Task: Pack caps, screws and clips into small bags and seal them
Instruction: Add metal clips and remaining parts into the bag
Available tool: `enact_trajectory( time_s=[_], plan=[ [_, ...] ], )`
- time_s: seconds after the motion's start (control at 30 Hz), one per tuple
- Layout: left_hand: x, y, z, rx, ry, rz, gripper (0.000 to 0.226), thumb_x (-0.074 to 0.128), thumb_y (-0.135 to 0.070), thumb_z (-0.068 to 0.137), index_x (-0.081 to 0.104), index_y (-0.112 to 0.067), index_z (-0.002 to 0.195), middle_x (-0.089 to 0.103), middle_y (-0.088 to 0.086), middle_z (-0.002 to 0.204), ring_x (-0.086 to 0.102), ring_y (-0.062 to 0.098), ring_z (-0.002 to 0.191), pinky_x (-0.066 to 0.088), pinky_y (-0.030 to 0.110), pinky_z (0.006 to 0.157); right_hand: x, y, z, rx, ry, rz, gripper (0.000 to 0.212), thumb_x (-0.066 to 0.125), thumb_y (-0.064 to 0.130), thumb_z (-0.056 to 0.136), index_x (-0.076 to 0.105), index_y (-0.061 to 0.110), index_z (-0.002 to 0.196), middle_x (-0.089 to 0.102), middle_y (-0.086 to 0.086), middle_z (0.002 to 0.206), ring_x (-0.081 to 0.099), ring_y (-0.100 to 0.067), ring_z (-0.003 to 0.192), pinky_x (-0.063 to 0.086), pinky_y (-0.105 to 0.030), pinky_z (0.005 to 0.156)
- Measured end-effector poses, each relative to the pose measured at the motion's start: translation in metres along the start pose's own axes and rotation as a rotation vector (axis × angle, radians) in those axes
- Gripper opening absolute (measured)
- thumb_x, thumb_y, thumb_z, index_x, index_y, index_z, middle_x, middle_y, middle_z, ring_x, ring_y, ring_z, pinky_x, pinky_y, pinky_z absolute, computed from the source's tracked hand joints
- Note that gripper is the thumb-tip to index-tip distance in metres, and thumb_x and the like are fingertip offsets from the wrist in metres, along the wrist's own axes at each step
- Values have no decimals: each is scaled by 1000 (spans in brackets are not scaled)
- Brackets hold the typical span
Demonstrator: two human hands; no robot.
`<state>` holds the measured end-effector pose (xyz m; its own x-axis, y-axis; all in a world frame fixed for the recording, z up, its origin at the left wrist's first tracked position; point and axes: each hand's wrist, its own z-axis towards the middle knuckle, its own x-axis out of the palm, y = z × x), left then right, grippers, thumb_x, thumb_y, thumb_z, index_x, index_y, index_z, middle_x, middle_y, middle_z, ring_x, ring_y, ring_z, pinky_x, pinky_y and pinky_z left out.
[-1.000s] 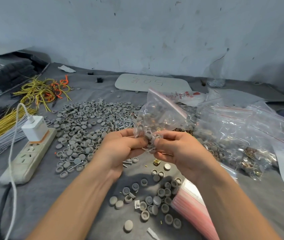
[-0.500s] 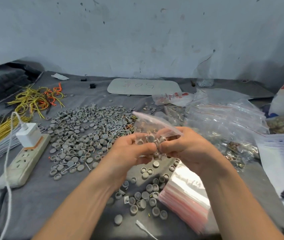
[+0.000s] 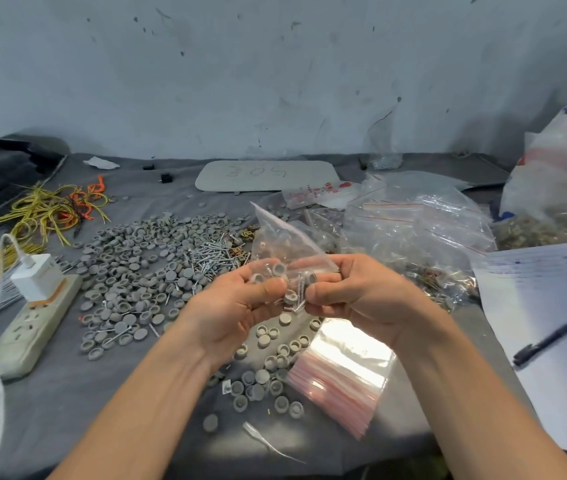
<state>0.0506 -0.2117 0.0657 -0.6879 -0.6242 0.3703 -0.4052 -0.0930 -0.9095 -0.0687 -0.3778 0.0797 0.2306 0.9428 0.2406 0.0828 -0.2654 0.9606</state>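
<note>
A small clear zip bag [image 3: 283,245] holding grey caps and screws is held above the table's middle. My left hand [image 3: 240,306] grips its lower left part and my right hand [image 3: 354,299] pinches its lower right part, thumbs facing each other. The bag's open end points up and away. A big heap of grey caps [image 3: 136,271] lies to the left, with a pile of screws [image 3: 211,256] beside it. More caps [image 3: 268,372] are scattered below my hands. A stack of empty red-striped zip bags [image 3: 340,372] lies under my right wrist.
A pile of filled bags [image 3: 413,230] sits at the right, with a large white sack [image 3: 566,168] behind it. A paper sheet [image 3: 552,306] with a pen [image 3: 543,344] lies at the right edge. A power strip [image 3: 29,323] with charger and yellow wires [image 3: 50,209] lie left.
The bag has dropped lower and tilted, its top now leaning left and away. Both hands have kept hold of it. The view has shifted right and up.
</note>
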Motion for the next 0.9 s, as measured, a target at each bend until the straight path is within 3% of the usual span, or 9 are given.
enact_trajectory(
  time_s=[0.1,0.2,0.27,0.4,0.57,0.7,0.9],
  plan=[
    [4,2,3,-4,-36,-41,67,77,-2,66,60,-3,131,72,16,107,68,23,86,56,31,78,-1,-2,-1,-3,-33,6,39,62,-24,86,68,-4,119,44,0,57,50,-14,56,59,-27,66],
    [6,2,5,16,-76,-27,56,77,-1,61,65,-7,116,76,9,92,71,17,72,59,22,63,0,-4,3,4,-104,47,35,62,-25,84,71,-7,113,49,-15,79,52,-27,76,59,-26,66],
    [7,2,5,33,-86,15,54,77,0,61,67,-8,113,78,10,94,73,18,72,59,22,62,2,-5,6,30,-160,67,35,62,-23,84,67,-13,116,54,-19,92,53,-29,86,54,-25,65],
    [5,-1,3,68,-58,96,56,77,4,63,71,-10,117,78,17,103,76,22,84,62,26,69,4,-6,12,94,-241,116,24,67,-17,84,74,2,98,70,-6,77,64,-10,64,56,-18,56],
    [-3,-9,2,75,18,122,66,72,12,65,65,-7,127,76,16,112,75,22,98,62,28,80,5,-6,21,111,-287,169,20,67,-13,86,74,6,89,69,-4,75,58,-10,65,55,-17,57],
    [-11,-17,1,72,14,112,58,68,15,72,66,-6,125,77,15,110,76,20,91,62,27,72,11,-6,28,124,-277,257,20,67,-11,88,71,4,100,70,-6,76,62,-10,59,56,-17,53],
    [-25,-26,2,85,-19,119,58,71,4,58,73,-13,113,79,11,103,77,16,86,60,22,65,17,-7,34,61,-152,254,23,68,-8,84,75,1,105,72,-9,87,67,-13,68,56,-19,59]
  ],
)
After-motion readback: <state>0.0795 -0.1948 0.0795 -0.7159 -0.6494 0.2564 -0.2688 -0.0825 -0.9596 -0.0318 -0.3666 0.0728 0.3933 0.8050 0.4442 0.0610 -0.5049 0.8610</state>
